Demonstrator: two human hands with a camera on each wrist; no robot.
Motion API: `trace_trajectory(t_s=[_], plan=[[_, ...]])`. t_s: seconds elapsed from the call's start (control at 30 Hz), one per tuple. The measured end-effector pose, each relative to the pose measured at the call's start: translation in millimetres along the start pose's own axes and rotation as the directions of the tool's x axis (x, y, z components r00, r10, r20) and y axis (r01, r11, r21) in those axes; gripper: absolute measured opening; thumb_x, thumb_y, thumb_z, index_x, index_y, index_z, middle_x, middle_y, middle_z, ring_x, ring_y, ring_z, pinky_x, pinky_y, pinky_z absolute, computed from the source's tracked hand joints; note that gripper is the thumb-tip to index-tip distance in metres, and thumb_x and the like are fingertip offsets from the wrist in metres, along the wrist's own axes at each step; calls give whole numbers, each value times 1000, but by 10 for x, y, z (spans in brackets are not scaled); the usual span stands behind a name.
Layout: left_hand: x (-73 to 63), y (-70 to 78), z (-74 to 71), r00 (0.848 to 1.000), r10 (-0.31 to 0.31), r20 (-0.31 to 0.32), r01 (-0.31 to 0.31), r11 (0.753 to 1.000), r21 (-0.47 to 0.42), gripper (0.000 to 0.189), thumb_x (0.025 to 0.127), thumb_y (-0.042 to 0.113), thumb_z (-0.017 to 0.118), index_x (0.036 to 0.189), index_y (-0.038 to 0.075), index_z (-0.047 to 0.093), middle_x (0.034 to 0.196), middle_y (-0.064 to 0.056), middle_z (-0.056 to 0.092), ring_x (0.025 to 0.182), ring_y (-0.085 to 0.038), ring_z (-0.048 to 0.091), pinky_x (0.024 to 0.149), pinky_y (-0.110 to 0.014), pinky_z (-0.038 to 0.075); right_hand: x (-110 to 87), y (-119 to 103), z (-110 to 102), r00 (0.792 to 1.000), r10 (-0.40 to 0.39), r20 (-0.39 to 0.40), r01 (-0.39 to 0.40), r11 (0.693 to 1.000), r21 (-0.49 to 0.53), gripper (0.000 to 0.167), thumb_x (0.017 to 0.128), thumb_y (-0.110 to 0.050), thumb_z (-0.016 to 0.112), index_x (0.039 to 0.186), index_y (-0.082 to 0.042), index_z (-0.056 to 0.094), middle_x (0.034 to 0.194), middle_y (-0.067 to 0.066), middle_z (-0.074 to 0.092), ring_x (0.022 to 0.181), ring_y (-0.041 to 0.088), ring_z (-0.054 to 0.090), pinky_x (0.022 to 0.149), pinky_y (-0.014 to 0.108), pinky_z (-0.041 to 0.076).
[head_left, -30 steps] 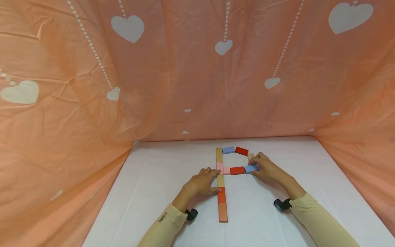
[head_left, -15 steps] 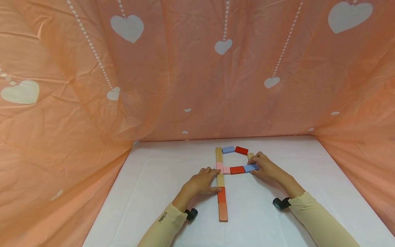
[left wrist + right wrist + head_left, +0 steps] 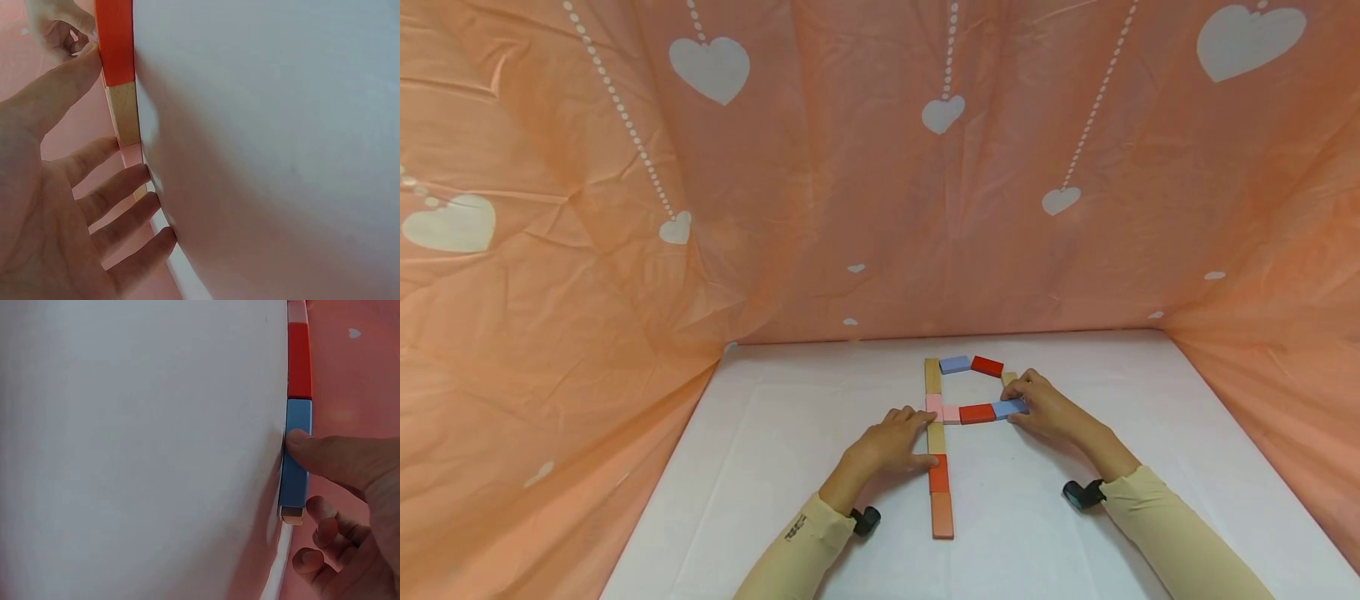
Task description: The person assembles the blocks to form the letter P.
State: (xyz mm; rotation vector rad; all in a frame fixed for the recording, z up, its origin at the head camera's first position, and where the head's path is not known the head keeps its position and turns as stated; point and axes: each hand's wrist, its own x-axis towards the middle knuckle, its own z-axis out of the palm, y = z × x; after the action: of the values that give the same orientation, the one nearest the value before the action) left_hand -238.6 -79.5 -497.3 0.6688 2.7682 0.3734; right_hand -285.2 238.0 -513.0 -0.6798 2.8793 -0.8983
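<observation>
Flat colored blocks lie on the white table in a P-like outline. Its upright column runs through a wooden block [image 3: 932,377], a pink block, another wooden block, a red block [image 3: 938,473] and an orange-brown block [image 3: 942,516]. My left hand [image 3: 891,442] rests along that column, fingers stretched: the index finger touches the pink block [image 3: 934,407], the thumb the red one. At the loop's lower right, my right hand [image 3: 1048,407] pinches a blue block [image 3: 296,475]; the thumb presses its near side. That block meets a red block [image 3: 977,414], itself beside a small pink block [image 3: 952,415].
Along the loop's top sit a light blue block [image 3: 955,364] and a red block [image 3: 987,367]. A wooden block [image 3: 1009,379] on the right is partly hidden by my fingers. An orange curtain [image 3: 880,208] with white hearts surrounds the table [image 3: 760,467].
The right hand has shifted very slightly left, and the blue block now lies close against the red one. My left hand keeps its place.
</observation>
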Motion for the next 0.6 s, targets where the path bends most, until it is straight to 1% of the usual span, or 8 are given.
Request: trace_trajectory(t_s=[0.23, 0.4, 0.6], plan=[[14, -8, 7, 1000, -3, -2, 3, 1000, 5, 81, 94, 50, 81, 162, 23, 47, 155, -8, 53, 140, -27, 51, 110, -53, 52, 6, 15, 9, 1000, -7, 2, 7, 1000, -4, 22, 91, -4, 85, 108, -14, 75, 107, 8, 54, 102, 26, 52, 91, 44, 54], [18, -9, 4, 1000, 2, -2, -2, 1000, 13, 81, 94, 51, 81, 162, 22, 47, 154, -8, 54, 139, -27, 51, 109, -53, 53, -3, 13, 3, 1000, -8, 0, 8, 1000, -2, 22, 91, -4, 84, 108, -14, 75, 107, 9, 54, 102, 26, 52, 90, 44, 54], [8, -2, -5, 1000, 8, 2, -8, 1000, 9, 81, 95, 51, 79, 162, 22, 46, 154, -8, 54, 138, -28, 51, 110, -51, 52, -26, 0, -9, 1000, 0, 11, 0, 1000, 6, 28, 91, -6, 84, 116, -11, 72, 110, 11, 55, 104, 28, 54, 93, 45, 56]])
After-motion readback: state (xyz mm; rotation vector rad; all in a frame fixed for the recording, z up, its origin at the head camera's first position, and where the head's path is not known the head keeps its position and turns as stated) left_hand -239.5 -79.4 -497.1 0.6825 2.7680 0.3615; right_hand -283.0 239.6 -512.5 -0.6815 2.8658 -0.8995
